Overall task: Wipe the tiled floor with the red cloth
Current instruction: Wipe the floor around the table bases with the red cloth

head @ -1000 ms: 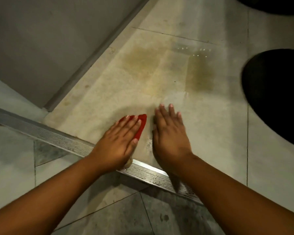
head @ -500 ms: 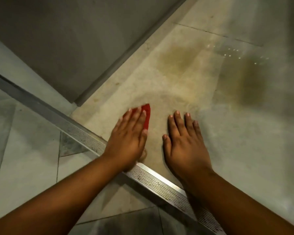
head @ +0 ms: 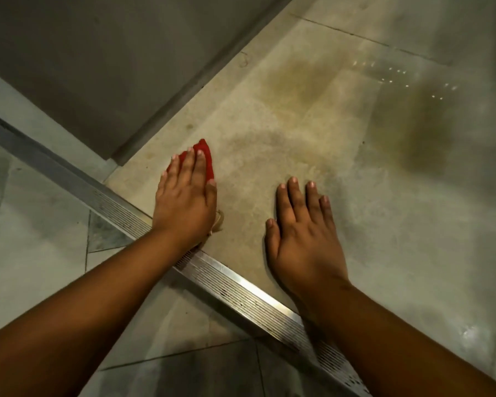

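I see the left hand [head: 185, 202] pressed flat on the red cloth [head: 205, 156], fingers straight and together; the cloth lies on the tiled floor [head: 269, 173] and shows only beyond the fingertips and beside the thumb. A pale frayed bit [head: 217, 224] pokes out at the heel of the hand. The right hand [head: 304, 239] rests flat on the floor, fingers straight, holding nothing, well apart from the cloth. A ribbed metal threshold strip [head: 241, 290] runs diagonally under both wrists. Two brownish stains [head: 301, 81] mark the tile ahead. A grey wall [head: 98, 67] with a skirting edge stands just left of the cloth.
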The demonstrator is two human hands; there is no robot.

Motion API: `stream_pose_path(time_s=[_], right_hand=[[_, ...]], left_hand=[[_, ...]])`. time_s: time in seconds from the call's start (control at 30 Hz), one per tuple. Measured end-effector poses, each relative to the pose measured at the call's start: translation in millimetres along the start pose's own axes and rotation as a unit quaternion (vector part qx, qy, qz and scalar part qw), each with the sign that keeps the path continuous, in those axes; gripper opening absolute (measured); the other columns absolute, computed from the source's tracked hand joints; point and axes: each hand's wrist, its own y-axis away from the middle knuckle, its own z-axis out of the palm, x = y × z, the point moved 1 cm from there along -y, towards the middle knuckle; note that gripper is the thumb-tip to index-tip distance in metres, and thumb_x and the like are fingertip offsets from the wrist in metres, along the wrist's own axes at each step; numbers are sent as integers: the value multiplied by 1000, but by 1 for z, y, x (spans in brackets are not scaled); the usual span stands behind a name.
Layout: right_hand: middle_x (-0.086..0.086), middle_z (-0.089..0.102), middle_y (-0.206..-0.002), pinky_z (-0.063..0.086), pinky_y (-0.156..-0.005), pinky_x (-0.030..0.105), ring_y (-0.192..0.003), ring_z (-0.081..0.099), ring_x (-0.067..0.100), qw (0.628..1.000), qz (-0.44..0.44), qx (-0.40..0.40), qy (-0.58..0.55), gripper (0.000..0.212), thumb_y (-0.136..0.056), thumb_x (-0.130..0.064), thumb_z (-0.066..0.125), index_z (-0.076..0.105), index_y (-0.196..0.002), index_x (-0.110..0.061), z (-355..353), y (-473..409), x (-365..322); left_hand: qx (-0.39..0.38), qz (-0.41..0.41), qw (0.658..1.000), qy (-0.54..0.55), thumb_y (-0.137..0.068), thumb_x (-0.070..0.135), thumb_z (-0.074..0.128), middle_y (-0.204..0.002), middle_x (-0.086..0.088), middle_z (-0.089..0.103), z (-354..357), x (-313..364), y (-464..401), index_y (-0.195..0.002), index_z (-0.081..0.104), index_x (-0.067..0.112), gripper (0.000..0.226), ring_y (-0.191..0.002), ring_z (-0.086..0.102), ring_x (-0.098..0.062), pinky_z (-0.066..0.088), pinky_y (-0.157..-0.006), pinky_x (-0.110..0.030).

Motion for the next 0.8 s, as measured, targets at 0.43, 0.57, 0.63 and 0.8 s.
stream_pose_path(time_s=[0.43,0.57,0.63,0.8], right_hand=[[6,-2,-166,-2,-123,44,-152,-11,25,1000,-2,-8,-7,62,-103,-42,18,6,-158,-16,-4,-2,-3],[10,7,-165,-7,-122,47,-152,0,27,1000,-5,-19,14,66,-99,-41,16,10,-158,-11,-13,-12,-14],[9,9,-165,-7,-122,45,-152,1,25,999,-38,-24,-1,66,-99,-39,15,10,-158,-11,-21,-24,-24],[4,-6,-165,-14,-120,37,-151,-15,20,993,-93,-65,-16,62,-103,-43,11,1,-158,-16,-4,-45,-38]], left_hand=[[-15,17,1000,3,-100,45,13,-163,0,1,-2,5,20,-155,3,20,62,-150,-6,-18,-4,-119,-35],[-20,-2,1000,-3,-100,46,9,-163,-2,-6,-6,-1,7,-155,-3,19,63,-149,-11,-19,-6,-119,-36],[-18,30,999,-5,-96,49,4,-163,1,-7,-3,4,39,-154,-6,20,65,-149,-12,-17,-8,-119,-34],[-2,-40,999,-14,-98,47,5,-164,-1,-2,-4,-5,27,-155,-1,19,64,-150,-8,-19,-3,-121,-37]])
